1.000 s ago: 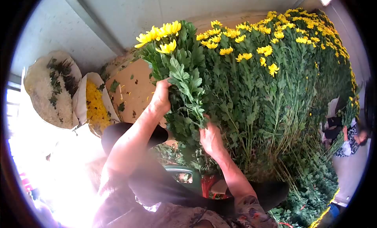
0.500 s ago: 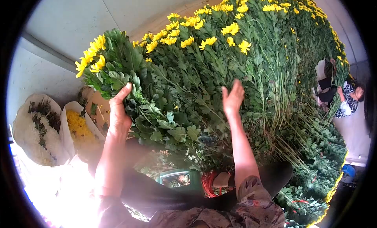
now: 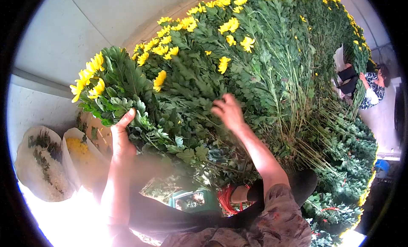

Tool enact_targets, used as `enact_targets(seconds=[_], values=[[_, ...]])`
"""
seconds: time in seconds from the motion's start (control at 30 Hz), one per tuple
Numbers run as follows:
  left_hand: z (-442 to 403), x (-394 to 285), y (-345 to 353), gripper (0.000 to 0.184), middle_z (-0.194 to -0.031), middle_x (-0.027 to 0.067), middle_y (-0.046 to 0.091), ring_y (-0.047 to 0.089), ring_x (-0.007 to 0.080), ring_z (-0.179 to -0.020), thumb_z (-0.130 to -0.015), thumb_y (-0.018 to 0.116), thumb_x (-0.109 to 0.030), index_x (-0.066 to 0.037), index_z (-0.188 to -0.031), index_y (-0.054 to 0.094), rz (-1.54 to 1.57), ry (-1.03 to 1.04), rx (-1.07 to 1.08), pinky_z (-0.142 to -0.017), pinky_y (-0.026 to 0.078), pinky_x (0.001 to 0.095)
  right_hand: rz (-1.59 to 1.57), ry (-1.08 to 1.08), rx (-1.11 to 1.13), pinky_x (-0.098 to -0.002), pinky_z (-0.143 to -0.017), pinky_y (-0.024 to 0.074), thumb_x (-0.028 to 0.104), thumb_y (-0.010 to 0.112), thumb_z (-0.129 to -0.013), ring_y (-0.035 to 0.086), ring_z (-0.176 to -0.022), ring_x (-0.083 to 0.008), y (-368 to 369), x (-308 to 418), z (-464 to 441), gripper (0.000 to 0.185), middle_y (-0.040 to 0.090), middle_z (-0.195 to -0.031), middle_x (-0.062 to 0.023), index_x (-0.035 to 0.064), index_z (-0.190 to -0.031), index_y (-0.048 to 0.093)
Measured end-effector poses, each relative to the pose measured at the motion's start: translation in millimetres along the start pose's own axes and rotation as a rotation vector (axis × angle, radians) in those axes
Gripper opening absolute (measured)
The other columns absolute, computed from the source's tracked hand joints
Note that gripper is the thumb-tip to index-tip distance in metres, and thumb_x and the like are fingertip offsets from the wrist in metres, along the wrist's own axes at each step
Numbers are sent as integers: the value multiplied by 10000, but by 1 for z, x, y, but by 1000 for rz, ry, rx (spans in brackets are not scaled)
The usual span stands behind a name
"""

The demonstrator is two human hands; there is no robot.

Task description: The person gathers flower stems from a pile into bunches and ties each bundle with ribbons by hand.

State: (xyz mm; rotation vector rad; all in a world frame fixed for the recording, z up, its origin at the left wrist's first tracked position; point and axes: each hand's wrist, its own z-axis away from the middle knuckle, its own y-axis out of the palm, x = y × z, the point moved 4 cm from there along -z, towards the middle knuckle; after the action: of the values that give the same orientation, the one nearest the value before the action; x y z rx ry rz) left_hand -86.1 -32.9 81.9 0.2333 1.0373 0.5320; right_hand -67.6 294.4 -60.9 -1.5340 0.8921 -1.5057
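My left hand [image 3: 123, 138] is closed around a bunch of yellow chrysanthemums [image 3: 111, 83], its thumb lying across the leaves and the blooms pointing up and left. To the right, my right hand [image 3: 229, 113] is over the large heap of cut chrysanthemums [image 3: 272, 77], its fingers curled together and a little blurred. They seem to grip a leafy chrysanthemum stem [image 3: 187, 79], blurred too, which runs up and left towards a single yellow bloom [image 3: 159, 81]. The exact grip point on the stem is hard to see.
Two white sacks [image 3: 44, 164] of petals and leaf scraps stand at the left. Below my hands are a green plastic stool or crate [image 3: 193, 201] and red ties [image 3: 227, 200] by my leg. Another person [image 3: 374, 87] holds flowers at the far right, near a blue object [image 3: 381, 167].
My right hand has moved left towards the bunch, going from spread fingers to curled ones. A bloom and stem now show between my hands. My left hand keeps its bunch; the view has shifted slightly.
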Motion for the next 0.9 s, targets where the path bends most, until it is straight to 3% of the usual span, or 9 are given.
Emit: enact_targets(seconds=[0.07, 0.13, 0.2, 0.23, 0.3, 0.43, 0.57, 0.7, 0.9], values=[[-1, 1, 2, 487, -1110, 50, 618, 589, 232, -1015, -756, 728, -120, -78, -1209, 556, -23, 4, 0, -915, 483, 394, 280, -153, -441, -410, -869, 454, 326, 657, -848, 500, -1067, -280, -50, -21, -26, 293, 515, -1212, -92, 85, -1014, 651], [0, 3, 2, 500, -1107, 49, 615, 585, 233, -1015, -748, 735, -119, -78, -1212, 553, -34, -39, -31, -918, 478, 395, 447, 243, -647, -508, -966, 364, 382, 620, -887, 427, -1192, -335, -75, -67, -44, 585, 451, -1337, -184, 46, -1332, 444], [3, 4, 6, 476, -1101, 46, 627, 592, 223, -1002, -753, 737, -145, -74, -1194, 573, -59, -27, -36, -910, 479, 380, 293, 623, -576, -574, -1051, 275, 409, 618, -886, 339, -1313, -397, -88, -122, -53, 761, 354, -1442, -236, 11, -1436, 273], [4, 3, 9, 454, -1094, 43, 638, 599, 213, -989, -758, 740, -172, -70, -1176, 594, -76, -8, -41, -902, 479, 364, 236, 780, -410, -539, -1022, 350, 370, 662, -861, 430, -1244, -413, -96, -124, -49, 778, 442, -1369, -251, 13, -1436, 278], [6, 2, 13, 459, -1096, 42, 636, 596, 214, -994, -756, 740, -172, -74, -1180, 591, -83, 5, -24, -907, 477, 367, 111, 647, -304, -480, -978, 428, 284, 677, -855, 523, -1146, -403, -76, -156, -46, 710, 535, -1265, -251, 11, -1413, 334], [6, 5, 18, 471, -1106, 37, 629, 593, 219, -997, -753, 741, -171, -83, -1188, 581, -46, 8, -13, -916, 471, 370, 35, 377, -702, -468, -885, 469, 195, 643, -880, 577, -1041, -408, -63, -135, -8, 462, 586, -1160, -240, 25, -1289, 513], [4, 6, 15, 465, -1121, 37, 624, 594, 216, -996, -759, 735, -168, -87, -1189, 577, -50, -12, -2, -908, 477, 367, -180, 255, -787, -393, -827, 495, 119, 657, -861, 592, -954, -360, -45, -95, 36, 412, 599, -1069, -183, 29, -1247, 545], [-1, 10, 9, 520, -1118, 52, 612, 576, 227, -1037, -730, 742, -90, -71, -1212, 547, 10, -50, 31, -931, 469, 387, -230, 187, -699, -370, -777, 485, -82, 614, -763, 587, -927, -332, -40, -60, 56, 434, 568, -1027, -152, 39, -1177, 563], [6, 4, 17, 475, -1083, 62, 631, 609, 219, -987, -747, 733, -63, -45, -1187, 555, 24, -24, 75, -903, 500, 379, -285, 254, -570, -347, -795, 487, 48, 684, -834, 596, -963, -286, -12, -68, 60, 398, 588, -1079, -137, 30, -1215, 573]])
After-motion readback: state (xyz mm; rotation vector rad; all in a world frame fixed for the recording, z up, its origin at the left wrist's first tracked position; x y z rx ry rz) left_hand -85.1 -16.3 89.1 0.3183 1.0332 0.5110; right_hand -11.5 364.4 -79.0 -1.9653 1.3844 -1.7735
